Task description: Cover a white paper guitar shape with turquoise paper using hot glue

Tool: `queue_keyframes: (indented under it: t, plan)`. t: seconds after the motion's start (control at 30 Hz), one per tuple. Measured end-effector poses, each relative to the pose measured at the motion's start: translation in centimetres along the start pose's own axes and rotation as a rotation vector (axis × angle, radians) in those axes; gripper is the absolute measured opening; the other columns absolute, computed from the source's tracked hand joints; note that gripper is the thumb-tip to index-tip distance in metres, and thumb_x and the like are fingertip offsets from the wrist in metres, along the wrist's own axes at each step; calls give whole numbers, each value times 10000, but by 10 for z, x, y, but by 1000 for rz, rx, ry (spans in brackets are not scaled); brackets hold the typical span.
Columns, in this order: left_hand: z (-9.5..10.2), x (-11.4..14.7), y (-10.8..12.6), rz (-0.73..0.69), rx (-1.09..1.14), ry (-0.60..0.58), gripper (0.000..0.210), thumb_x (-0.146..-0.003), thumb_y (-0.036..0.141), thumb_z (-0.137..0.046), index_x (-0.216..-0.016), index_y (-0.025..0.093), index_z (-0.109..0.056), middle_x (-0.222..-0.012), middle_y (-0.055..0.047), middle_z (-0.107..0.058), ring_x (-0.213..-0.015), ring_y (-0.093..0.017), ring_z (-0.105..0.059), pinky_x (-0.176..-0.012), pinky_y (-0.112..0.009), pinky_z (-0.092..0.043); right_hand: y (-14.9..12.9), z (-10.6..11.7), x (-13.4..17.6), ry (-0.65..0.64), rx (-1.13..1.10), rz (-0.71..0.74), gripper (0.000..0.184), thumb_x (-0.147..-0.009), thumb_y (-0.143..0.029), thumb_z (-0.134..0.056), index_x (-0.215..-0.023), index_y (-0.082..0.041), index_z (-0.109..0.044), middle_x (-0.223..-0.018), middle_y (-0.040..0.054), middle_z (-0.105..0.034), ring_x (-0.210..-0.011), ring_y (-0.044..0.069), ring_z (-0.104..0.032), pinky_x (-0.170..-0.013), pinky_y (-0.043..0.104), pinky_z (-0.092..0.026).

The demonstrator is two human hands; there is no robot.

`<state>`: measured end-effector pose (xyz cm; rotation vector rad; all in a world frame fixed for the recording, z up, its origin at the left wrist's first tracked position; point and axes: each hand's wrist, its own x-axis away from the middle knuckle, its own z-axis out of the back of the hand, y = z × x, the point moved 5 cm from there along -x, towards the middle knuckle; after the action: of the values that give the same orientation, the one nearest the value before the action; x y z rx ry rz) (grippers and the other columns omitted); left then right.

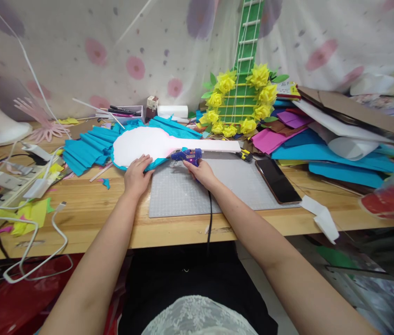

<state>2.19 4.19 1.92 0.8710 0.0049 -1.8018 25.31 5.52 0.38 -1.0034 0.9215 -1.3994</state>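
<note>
Honestly can't read any text here, whatever's printed on the glue gun (194, 155) is too small and blurry.

Soft, fairly even light, with blurred, stretched edges.

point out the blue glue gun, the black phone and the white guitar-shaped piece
Blue glue gun (193, 154): head view, on its body.
Black phone (277, 180): head view, middle of its screen.
White guitar-shaped piece (155, 143): head view, on its wide rounded part.
</note>
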Motion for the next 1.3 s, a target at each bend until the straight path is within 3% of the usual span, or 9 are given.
queue_keyframes:
  t: [0.43, 0.83, 1.3]
  plan:
    - [1, 0, 0, 1, -14, 2, 350, -793, 263, -566, -1137, 223, -622, -1264, -60, -603, -1245, -221, -492, -1062, -428, -373, 2, 4, 0, 41, 32, -21, 331, -769, -518, -598, -753, -187, -584, -471, -33, -513, -464, 135, -499, -502, 249, -360]
    - [2, 0, -1, -33, -22, 22, 340, -791, 268, -576, -1120, 204, -634, -1245, -67, -615, -1227, -215, -510, -1056, -410, -386, 7, 6, -5, 81, 40, 12, 378, -755, -536, -609, -866, -176, -636, -694, 52, -660, -754, 211, -640, -661, 271, -449]
    - [2, 0, -2, -36, -21, 21, 339, -800, 277, -574, -1126, 204, -631, -1245, -71, -614, -1228, -215, -510, -1056, -417, -387, 10, 7, -7, 121, 47, 20, 393, -752, -542, -608, -874, -170, -643, -714, 70, -671, -771, 229, -650, -666, 290, -461]
